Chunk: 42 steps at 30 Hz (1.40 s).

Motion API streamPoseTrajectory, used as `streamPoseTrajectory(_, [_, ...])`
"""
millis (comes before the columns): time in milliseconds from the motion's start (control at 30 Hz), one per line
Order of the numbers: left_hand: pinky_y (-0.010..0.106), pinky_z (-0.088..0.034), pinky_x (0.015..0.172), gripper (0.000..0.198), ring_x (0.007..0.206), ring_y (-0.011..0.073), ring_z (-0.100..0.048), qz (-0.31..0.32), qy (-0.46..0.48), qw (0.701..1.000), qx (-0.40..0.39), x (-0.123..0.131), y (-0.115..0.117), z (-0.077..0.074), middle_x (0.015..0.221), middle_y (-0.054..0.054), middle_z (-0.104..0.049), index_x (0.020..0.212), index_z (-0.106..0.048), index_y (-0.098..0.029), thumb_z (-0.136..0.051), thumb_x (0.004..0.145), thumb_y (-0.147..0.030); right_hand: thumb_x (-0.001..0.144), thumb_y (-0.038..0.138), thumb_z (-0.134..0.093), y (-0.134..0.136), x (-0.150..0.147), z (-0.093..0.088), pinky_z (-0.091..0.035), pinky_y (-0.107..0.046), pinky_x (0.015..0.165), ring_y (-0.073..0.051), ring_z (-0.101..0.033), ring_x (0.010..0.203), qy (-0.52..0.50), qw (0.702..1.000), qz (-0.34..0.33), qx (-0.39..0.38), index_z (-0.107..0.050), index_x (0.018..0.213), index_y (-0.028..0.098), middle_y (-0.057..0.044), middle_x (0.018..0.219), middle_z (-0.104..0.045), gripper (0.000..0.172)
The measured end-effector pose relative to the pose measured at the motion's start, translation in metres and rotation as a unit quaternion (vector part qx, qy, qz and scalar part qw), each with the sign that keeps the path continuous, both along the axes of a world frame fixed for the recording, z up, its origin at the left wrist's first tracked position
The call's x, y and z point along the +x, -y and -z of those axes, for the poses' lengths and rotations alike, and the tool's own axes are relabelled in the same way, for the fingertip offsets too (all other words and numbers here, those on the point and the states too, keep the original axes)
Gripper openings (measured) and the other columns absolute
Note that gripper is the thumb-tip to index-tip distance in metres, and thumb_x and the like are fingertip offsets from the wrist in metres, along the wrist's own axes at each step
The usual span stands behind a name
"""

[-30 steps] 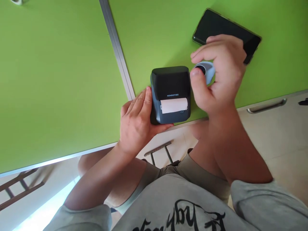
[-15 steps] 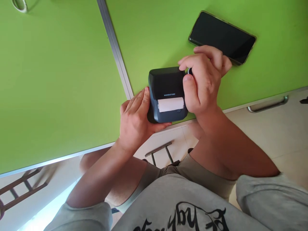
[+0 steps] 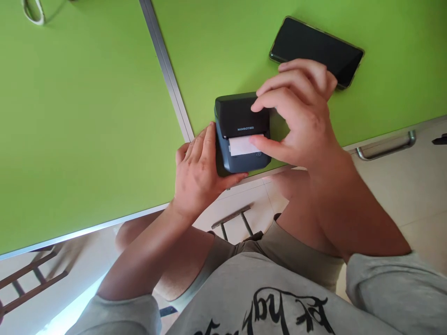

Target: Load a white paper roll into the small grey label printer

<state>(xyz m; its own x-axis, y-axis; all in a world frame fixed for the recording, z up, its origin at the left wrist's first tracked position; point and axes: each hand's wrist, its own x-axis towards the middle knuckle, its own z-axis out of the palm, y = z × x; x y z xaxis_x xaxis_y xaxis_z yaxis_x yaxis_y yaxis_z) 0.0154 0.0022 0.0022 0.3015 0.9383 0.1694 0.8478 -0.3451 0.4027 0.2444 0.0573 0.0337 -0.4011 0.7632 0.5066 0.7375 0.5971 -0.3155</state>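
A small dark label printer (image 3: 237, 116) stands near the front edge of the green table (image 3: 87, 116), with a white paper strip (image 3: 240, 145) coming out of its slot. My left hand (image 3: 197, 174) cups the printer's left side, thumb under its front corner. My right hand (image 3: 303, 121) reaches over the printer's right part. Its thumb lies on the paper strip beside the button and its curved fingers rest on the lid. I cannot see whether anything sits inside that palm.
A black phone (image 3: 314, 46) lies screen-up just behind my right hand. A metal seam (image 3: 164, 60) splits the tabletop. A white looped object (image 3: 33, 11) sits at the far left corner. A drawer handle (image 3: 384, 149) and a stool (image 3: 232, 221) show below the table edge.
My right hand, which held a small round grey object beside the printer, has moved left onto the printer; the object is no longer visible. The left hand has stayed on the printer.
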Motion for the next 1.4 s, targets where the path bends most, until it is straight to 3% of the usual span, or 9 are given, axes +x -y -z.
streamPoseTrajectory(67, [0.05,-0.047,0.11,0.12,0.137,0.0384,-0.063,0.004,-0.008,1.0,0.006,0.0,0.0,0.001,0.15,0.025,-0.062,0.157,-0.044,-0.003,-0.035,0.085,-0.099,0.089,0.047,-0.07,0.002,0.0,-0.013,-0.041,-0.057,0.106,-0.037,-0.057,0.13,0.038,0.997,0.04,-0.05,-0.065,0.108,0.029,-0.008,0.118,-0.071,0.028])
streamPoseTrajectory(167, [0.049,-0.046,0.111,0.119,0.139,0.038,-0.061,0.009,-0.016,1.0,0.006,0.0,0.0,0.002,0.151,0.025,-0.061,0.158,-0.043,-0.004,-0.038,0.085,-0.097,0.091,0.043,-0.069,0.003,-0.009,-0.028,-0.047,-0.046,0.092,-0.029,-0.067,0.103,0.06,0.986,0.118,-0.106,-0.065,0.105,0.027,-0.004,0.092,-0.071,0.021])
streamPoseTrajectory(267, [0.049,-0.045,0.112,0.118,0.14,0.0384,-0.06,0.01,-0.018,1.0,-0.003,0.0,0.0,0.001,0.153,0.025,-0.059,0.159,-0.042,-0.005,-0.046,0.084,-0.096,0.097,0.031,-0.058,0.002,-0.023,-0.036,-0.045,-0.035,0.074,-0.019,-0.064,0.07,0.013,0.987,0.141,-0.082,-0.065,0.1,0.025,0.002,0.068,-0.064,0.009])
streamPoseTrajectory(333, [0.048,-0.044,0.113,0.118,0.14,0.0384,-0.06,0.01,-0.016,1.0,-0.003,0.0,0.001,0.0,0.153,0.026,-0.059,0.159,-0.042,-0.004,-0.047,0.084,-0.095,0.095,0.024,-0.057,0.001,-0.03,-0.038,-0.045,-0.033,0.071,-0.016,-0.062,0.061,-0.01,0.988,0.137,-0.066,-0.065,0.094,0.024,0.003,0.068,-0.066,0.007])
streamPoseTrajectory(467, [0.046,-0.045,0.111,0.116,0.139,0.0372,-0.061,0.014,-0.017,1.0,0.01,0.001,0.001,0.0,0.152,0.027,-0.06,0.157,-0.044,-0.002,-0.046,0.087,-0.093,0.092,0.022,-0.061,-0.005,-0.036,-0.04,-0.046,-0.035,0.072,-0.02,-0.069,0.07,0.061,0.981,0.146,-0.115,-0.066,0.091,0.025,0.0,0.083,-0.076,0.006])
streamPoseTrajectory(633, [0.046,-0.045,0.11,0.108,0.138,0.036,-0.061,0.022,-0.024,0.999,0.019,0.001,0.001,0.001,0.15,0.027,-0.061,0.156,-0.044,0.0,-0.044,0.093,-0.088,0.089,0.017,-0.064,-0.012,-0.038,-0.046,-0.043,-0.035,0.064,-0.026,-0.071,0.077,0.202,0.952,0.119,-0.196,-0.072,0.097,0.029,-0.002,0.083,-0.076,0.016])
streamPoseTrajectory(1000, [0.045,-0.044,0.113,0.102,0.141,0.0359,-0.059,0.033,-0.008,0.999,0.003,-0.003,0.002,0.001,0.154,0.027,-0.058,0.159,-0.04,-0.003,-0.048,0.095,-0.082,0.092,0.015,-0.06,-0.017,-0.052,-0.059,-0.05,-0.035,0.064,-0.026,-0.071,0.071,0.331,0.912,0.082,-0.229,-0.069,0.117,0.03,-0.004,0.081,-0.07,0.03])
streamPoseTrajectory(1267, [0.046,-0.043,0.114,0.102,0.143,0.0367,-0.058,0.03,-0.005,0.999,-0.016,-0.003,0.002,-0.001,0.156,0.025,-0.056,0.161,-0.039,-0.006,-0.049,0.094,-0.083,0.086,0.02,-0.067,-0.021,-0.042,-0.06,-0.04,-0.035,0.055,-0.026,-0.067,0.067,0.3,0.929,0.073,-0.205,-0.068,0.115,0.033,-0.003,0.08,-0.071,0.032])
streamPoseTrajectory(1400, [0.045,-0.044,0.111,0.108,0.139,0.036,-0.06,0.038,-0.009,0.999,0.012,-0.003,0.002,0.0,0.152,0.028,-0.059,0.157,-0.042,0.001,-0.047,0.093,-0.086,0.077,0.018,-0.074,-0.017,-0.01,-0.07,-0.045,-0.032,0.06,-0.016,-0.064,0.069,0.078,0.969,-0.007,-0.235,-0.068,0.122,0.031,0.0,0.109,-0.077,0.048])
